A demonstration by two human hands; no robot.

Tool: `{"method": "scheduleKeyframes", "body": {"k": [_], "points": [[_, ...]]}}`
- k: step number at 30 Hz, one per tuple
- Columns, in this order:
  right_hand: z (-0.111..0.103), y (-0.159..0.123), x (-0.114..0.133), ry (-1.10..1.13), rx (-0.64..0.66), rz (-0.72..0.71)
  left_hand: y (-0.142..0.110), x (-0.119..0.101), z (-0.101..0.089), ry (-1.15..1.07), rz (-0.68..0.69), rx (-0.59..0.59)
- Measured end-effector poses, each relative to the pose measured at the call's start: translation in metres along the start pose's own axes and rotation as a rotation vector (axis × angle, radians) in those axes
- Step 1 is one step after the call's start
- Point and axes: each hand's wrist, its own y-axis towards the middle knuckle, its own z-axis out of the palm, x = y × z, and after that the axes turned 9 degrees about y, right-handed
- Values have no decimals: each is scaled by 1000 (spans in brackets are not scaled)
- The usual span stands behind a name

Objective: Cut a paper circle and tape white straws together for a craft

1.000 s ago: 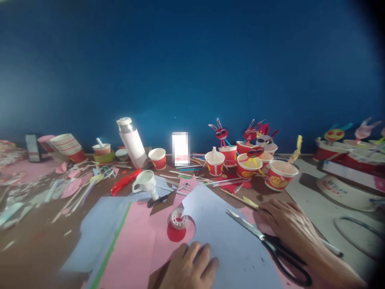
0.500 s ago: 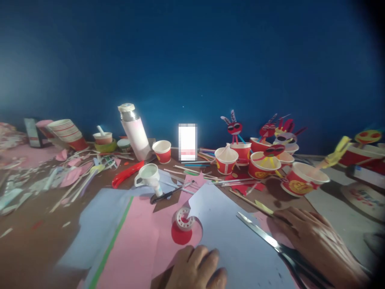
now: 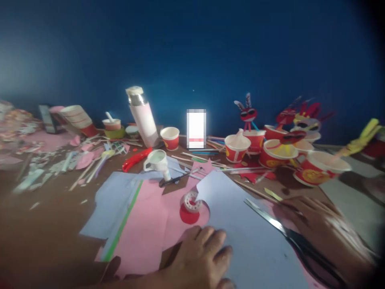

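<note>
My left hand [image 3: 197, 259] lies flat, fingers stretched out, on the near edge of a light blue paper sheet [image 3: 240, 224]. My right hand [image 3: 325, 233] rests palm down at the right over the black handles of a pair of scissors [image 3: 270, 220]; the blades point up and left across the blue sheet. The right hand is smeared by motion, and its grip on the handles does not show. A roll of tape [image 3: 192, 202] sits on a red paper disc [image 3: 189, 216] by the blue sheet's notch. Pink paper [image 3: 147, 224] lies under both.
Red paper cups [image 3: 272, 154] with craft faces stand at the back right, against a blue wall. A white flask [image 3: 142, 116], a white funnel-like cup [image 3: 158, 162], a red cutter [image 3: 136, 158], sticks and paper scraps [image 3: 60, 168] litter the brown table's left and middle.
The view has swung left and down, so everything has shifted right and more of my left hand and wrist shows. Both hands stay on the blue sheet and scissors.
</note>
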Motion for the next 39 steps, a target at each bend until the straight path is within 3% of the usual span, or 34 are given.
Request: {"method": "scheduleKeyframes", "body": {"k": [3, 8, 18, 30, 39], "points": [[-13, 4, 5, -12, 94, 52, 0, 0, -13, -96, -51, 124], [-22, 6, 13, -16, 75, 40, 3, -4, -21, -185, -61, 198], [-23, 5, 20, 46, 60, -23, 5, -7, -23, -159, -86, 229], [-20, 4, 28, 115, 78, -5, 5, -7, -22, -96, -77, 229], [-26, 2, 40, 179, 42, -124, 6, -6, -21, -108, -75, 174]]}}
